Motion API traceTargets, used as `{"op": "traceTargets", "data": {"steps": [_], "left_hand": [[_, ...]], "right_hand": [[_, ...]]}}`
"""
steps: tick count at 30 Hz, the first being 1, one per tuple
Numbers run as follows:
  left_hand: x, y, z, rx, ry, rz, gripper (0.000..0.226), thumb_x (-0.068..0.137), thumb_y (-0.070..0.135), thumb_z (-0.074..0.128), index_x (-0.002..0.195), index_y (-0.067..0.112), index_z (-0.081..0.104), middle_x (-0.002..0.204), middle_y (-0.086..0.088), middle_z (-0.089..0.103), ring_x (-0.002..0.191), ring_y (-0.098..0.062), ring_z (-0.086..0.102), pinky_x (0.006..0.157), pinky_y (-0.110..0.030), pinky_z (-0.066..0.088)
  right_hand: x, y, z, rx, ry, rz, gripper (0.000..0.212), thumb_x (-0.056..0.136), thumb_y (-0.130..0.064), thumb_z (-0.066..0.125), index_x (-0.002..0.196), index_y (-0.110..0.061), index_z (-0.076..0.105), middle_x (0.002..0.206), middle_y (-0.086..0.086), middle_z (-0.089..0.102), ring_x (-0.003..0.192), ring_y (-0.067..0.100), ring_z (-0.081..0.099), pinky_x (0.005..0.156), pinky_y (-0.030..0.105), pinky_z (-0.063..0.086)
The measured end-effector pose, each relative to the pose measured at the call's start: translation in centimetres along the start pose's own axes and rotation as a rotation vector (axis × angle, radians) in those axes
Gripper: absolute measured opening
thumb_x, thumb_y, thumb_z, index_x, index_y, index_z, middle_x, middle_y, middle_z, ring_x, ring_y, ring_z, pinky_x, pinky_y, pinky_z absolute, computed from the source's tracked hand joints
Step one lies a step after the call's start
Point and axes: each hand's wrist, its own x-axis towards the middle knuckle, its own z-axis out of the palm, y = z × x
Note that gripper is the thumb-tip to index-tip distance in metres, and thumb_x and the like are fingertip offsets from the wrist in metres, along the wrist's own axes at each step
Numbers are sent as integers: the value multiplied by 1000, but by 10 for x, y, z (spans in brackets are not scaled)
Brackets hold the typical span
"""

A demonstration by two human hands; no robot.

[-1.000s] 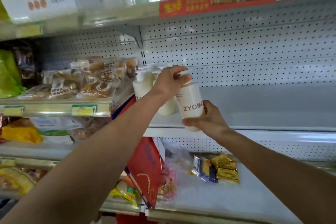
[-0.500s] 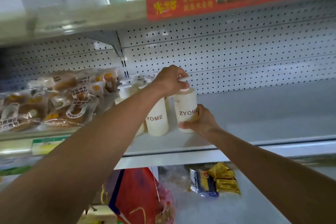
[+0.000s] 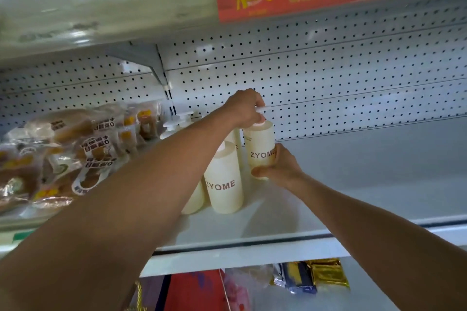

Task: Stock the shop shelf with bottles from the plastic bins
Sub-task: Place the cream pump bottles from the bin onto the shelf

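Gold snack packs [image 3: 326, 272] on low shelf, nearest me. My right hand [image 3: 280, 168] wraps fingers round bottom of cream bottle [image 3: 260, 145] on white shelf [image 3: 252, 225]. My left hand [image 3: 243, 108] pinches its pump top. Other bottle [image 3: 223, 179] just beside. Bread bags [image 3: 68, 149] far left.
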Motion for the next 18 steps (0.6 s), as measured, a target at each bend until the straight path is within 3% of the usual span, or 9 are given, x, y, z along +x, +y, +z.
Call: {"op": "traceTargets", "data": {"steps": [5,13,18], "left_hand": [[11,-8,1,24,-2,12,40,87,21,68,126,16,57,124,-7,58,94,-20,57,79,-27,41],[13,-8,1,47,-7,18,39,88,19,66,126,17,56,123,-6,59,92,-20,58,77,-27,42],[9,-6,-7,108,8,6,49,88,32,67,133,21,51,136,-5,51,118,-23,53,92,-30,41]], "right_hand": [[14,1,5,9,5,11,65,56,-20,86,112,-20,53,103,-5,65,96,15,63,79,32,54],[15,0,3,-70,-15,9,68,62,-20,86,118,-18,47,110,-2,61,102,17,59,69,24,48],[-4,1,-14,-341,3,-44,70,78,-26,72,138,-17,36,134,3,50,123,23,48,94,41,48]]}}
